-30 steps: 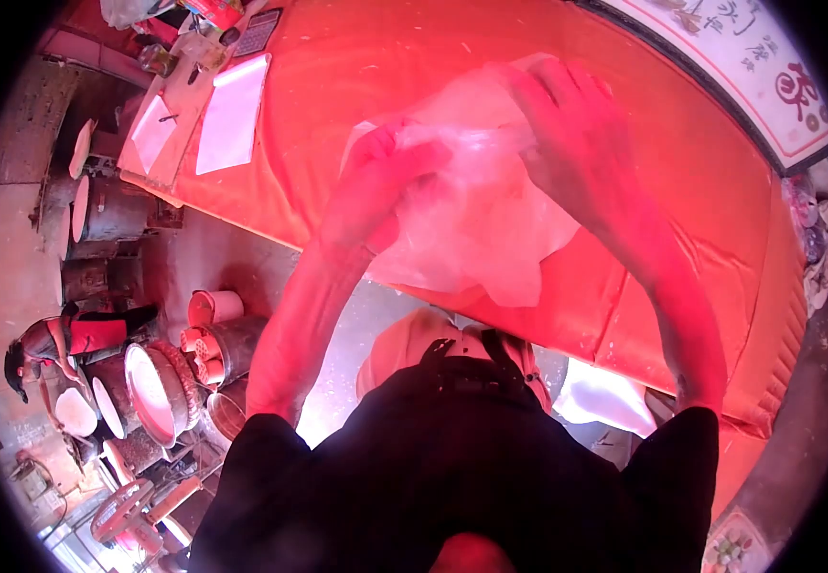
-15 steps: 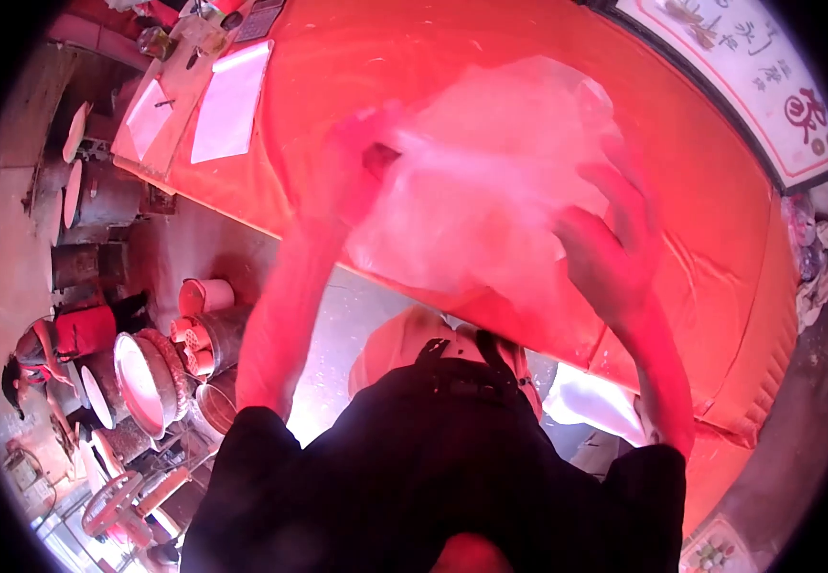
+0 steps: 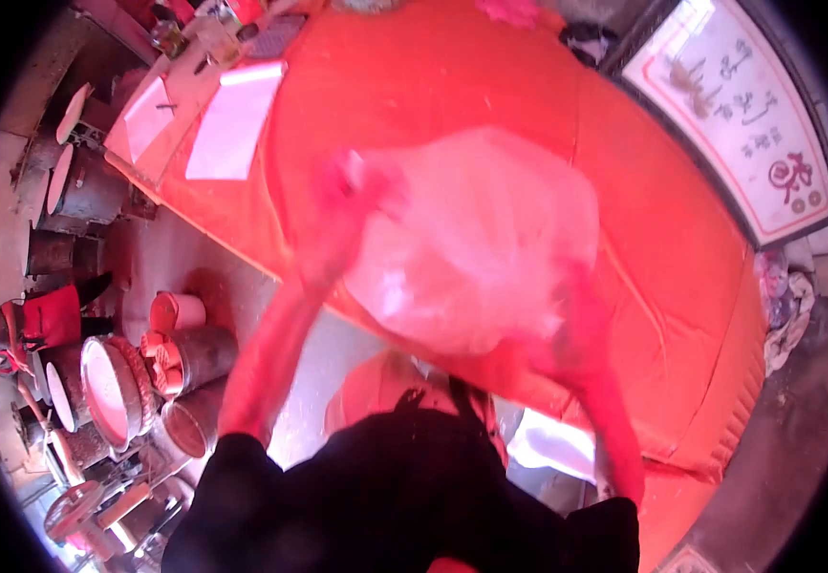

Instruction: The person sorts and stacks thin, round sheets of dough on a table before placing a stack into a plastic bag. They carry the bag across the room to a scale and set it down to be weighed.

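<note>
A thin, translucent whitish plastic sheet (image 3: 490,229), perhaps a bag, spreads above the orange-red cloth (image 3: 414,72) that covers the table. It shines in places and its near side is creased. My left hand (image 3: 361,191) is closed at the sheet's left edge, its fingers partly blurred; something small and pale shows at the fingertips. Over by the sheet's lower right edge is my right hand (image 3: 567,334), smeared by motion, so its grip on the sheet is not clear.
White papers (image 3: 237,119) lie at the table's far left, near a calculator (image 3: 275,36). A framed sign with writing (image 3: 734,115) stands along the far right. Left on the floor are metal drums (image 3: 208,358), a round tray (image 3: 113,393) and another person (image 3: 46,320).
My right hand has come down and inward from its spread pose to the sheet's near right edge. The left hand has shifted slightly down. The sheet looks rounder, and the view has turned slightly.
</note>
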`<state>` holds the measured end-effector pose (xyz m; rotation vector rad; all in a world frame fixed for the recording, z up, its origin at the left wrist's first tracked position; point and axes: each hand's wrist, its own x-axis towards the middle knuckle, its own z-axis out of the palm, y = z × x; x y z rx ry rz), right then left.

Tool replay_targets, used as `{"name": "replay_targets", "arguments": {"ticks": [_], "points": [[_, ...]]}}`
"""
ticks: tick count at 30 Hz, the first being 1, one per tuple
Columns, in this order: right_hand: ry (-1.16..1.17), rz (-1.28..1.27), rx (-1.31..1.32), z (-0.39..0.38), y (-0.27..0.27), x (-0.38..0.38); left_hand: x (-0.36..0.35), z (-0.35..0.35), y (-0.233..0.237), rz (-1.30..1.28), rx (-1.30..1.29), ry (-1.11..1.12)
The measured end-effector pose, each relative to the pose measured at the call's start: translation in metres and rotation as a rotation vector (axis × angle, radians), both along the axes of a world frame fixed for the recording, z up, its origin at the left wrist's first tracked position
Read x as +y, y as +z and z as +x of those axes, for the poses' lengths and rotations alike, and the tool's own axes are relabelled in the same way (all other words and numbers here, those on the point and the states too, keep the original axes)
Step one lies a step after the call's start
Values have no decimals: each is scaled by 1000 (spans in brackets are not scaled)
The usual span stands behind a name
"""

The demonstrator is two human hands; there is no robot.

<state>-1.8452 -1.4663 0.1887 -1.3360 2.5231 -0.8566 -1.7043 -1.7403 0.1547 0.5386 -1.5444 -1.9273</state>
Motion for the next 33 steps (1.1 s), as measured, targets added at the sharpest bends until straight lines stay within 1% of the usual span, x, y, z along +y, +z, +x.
{"name": "replay_targets", "arguments": {"ticks": [1,3,6,7,8,9,10,11,12,13,15,16,17,18,19,20,22,23,24,25,27,28,29,30,33], "points": [[72,112,-20,15,4,-28,15,3,10,-36,34,-30],[183,311,41,29,-13,-67,38,16,35,-226,-110,-141],[363,291,297,1,-64,-81,50,41,46,-267,-76,-155],[363,240,202,-11,-49,-85,46,49,49,-212,-38,-60],[362,189,106,-28,-20,-91,39,60,50,-156,0,33],[358,135,11,-46,18,-101,32,71,51,-104,40,123],[353,83,-86,-63,54,-114,27,82,47,-110,41,177],[359,27,-113,-85,72,-125,23,95,39,-117,40,232],[369,-57,-93,-123,78,-143,23,107,31,-122,37,289],[390,-158,-35,-176,68,-175,25,117,25,-76,-27,287],[416,-343,196,-294,50,-241,34,136,17,20,-160,291],[344,-344,431,-295,83,-256,40,142,13,-37,-245,334],[246,-344,661,-294,117,-271,43,149,11,13,-259,364],[129,-289,707,-286,149,-285,45,156,10,61,-272,392],[7,-228,748,-278,170,-298,48,162,7,112,-286,414],[-2,-288,758,-274,180,-310,51,167,2,111,-309,464],[-24,-400,771,-272,185,-335,57,175,-12,125,-351,479],[66,-450,745,-284,176,-349,58,178,-18,132,-375,487],[156,-497,713,-303,155,-365,59,182,-22,144,-394,490],[246,-541,680,-305,133,-376,60,186,-25,159,-413,493],[102,-253,726,-291,81,-383,59,196,-32,175,-435,513],[189,-198,661,-256,51,-373,58,205,-36,176,-443,536],[249,-272,676,-238,9,-376,59,217,-39,181,-459,557],[312,-309,633,-211,-22,-368,59,230,-42,204,-473,581],[483,-139,305,-95,-76,-313,55,270,-54,263,-514,635]]}}
